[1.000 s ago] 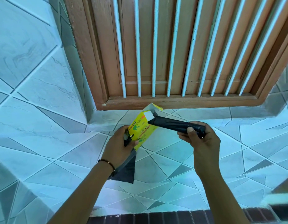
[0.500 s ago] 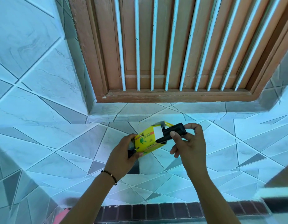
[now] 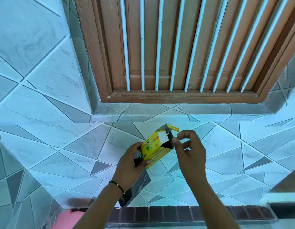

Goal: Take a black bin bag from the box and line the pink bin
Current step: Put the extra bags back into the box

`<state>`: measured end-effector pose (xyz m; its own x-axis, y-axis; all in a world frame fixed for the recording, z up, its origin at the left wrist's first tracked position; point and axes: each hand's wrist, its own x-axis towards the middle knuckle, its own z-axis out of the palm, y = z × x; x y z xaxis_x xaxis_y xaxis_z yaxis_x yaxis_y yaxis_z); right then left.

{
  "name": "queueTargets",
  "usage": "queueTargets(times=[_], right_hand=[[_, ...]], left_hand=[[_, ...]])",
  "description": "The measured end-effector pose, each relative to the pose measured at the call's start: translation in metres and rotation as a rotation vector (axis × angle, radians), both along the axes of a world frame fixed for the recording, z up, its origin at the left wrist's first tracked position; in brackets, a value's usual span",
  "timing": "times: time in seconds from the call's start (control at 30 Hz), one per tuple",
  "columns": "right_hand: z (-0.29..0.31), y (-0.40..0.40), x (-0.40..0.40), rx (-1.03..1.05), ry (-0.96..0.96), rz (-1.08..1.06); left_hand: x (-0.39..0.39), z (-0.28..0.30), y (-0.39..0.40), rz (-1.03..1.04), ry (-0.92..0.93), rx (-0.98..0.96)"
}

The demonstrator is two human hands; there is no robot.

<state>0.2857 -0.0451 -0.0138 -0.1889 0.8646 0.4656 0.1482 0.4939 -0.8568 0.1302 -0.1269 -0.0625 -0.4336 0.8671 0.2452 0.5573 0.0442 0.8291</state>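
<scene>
My left hand [image 3: 130, 164] grips the lower end of a yellow bin-bag box [image 3: 157, 149] held in the air. Pinned against the box by the same hand, a flat black bin bag [image 3: 137, 189] hangs down past my wrist. The box's top flap is open and the black roll of bags [image 3: 168, 143] sits inside the opening. My right hand [image 3: 189, 154] is at that opening, thumb tip against the roll's end, fingers curled. A part of the pink bin [image 3: 69, 219] shows at the bottom left edge.
A tiled wall and tiled sill [image 3: 160, 113] face me, with a brown wooden window frame [image 3: 176, 96] and white bars above. A dark brick strip [image 3: 176, 214] runs along the bottom. A brown and white edge [image 3: 285, 194] juts in at the lower right.
My right hand has pushed the black roll back into the box and moved in toward the opening. The view has tipped down, bringing the pink bin into sight.
</scene>
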Motion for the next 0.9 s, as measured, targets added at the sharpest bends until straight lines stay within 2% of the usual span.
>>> queueTargets(times=[0.07, 0.13, 0.27, 0.4, 0.47, 0.63, 0.9], right_hand=[[-0.002, 0.000, -0.001, -0.122, 0.046, 0.017], [-0.005, -0.003, -0.002, -0.150, 0.022, 0.036], [-0.009, -0.009, -0.004, 0.028, -0.126, 0.056], [-0.014, -0.015, -0.004, 0.263, -0.366, 0.038], [-0.013, -0.017, -0.004, 0.308, -0.404, 0.024], [-0.010, -0.013, -0.002, 0.130, -0.240, 0.044], [-0.011, -0.009, 0.000, 0.097, -0.264, -0.020]], left_hand=[[0.002, 0.002, 0.000, 0.000, 0.011, 0.004], [0.004, 0.002, 0.000, 0.004, 0.009, 0.005], [0.003, -0.005, -0.001, 0.040, -0.011, 0.002], [0.001, -0.008, -0.004, 0.052, -0.036, 0.019], [0.001, -0.007, -0.004, 0.060, -0.042, 0.022], [-0.002, -0.008, -0.005, 0.056, -0.067, -0.006], [0.001, -0.008, -0.006, 0.019, -0.131, -0.004]])
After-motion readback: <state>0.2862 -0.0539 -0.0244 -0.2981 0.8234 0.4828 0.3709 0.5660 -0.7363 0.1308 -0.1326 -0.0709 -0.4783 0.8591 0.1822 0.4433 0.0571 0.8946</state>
